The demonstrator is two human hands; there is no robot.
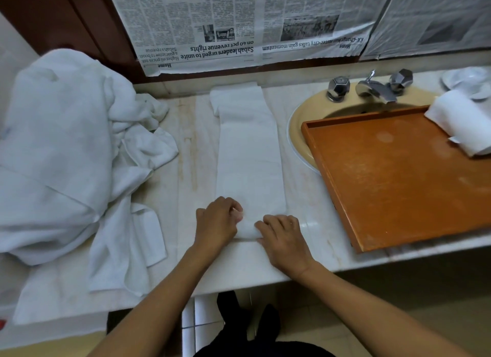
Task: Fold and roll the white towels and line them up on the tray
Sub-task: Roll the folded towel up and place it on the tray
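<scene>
A white towel (248, 149), folded into a long narrow strip, lies on the marble counter and runs away from me. Its near end is curled into a small roll. My left hand (216, 221) grips the left side of that roll with curled fingers. My right hand (283, 235) grips its right side. An orange wooden tray (393, 186) sits to the right, partly over the sink. One rolled white towel (463, 124) lies at the tray's far right corner.
A big heap of loose white towels (66, 149) covers the counter's left side. The beige sink (300, 122) and chrome tap (372, 86) stand behind the tray. Newspaper (212, 24) covers the wall behind. White dishes (470, 81) sit far right.
</scene>
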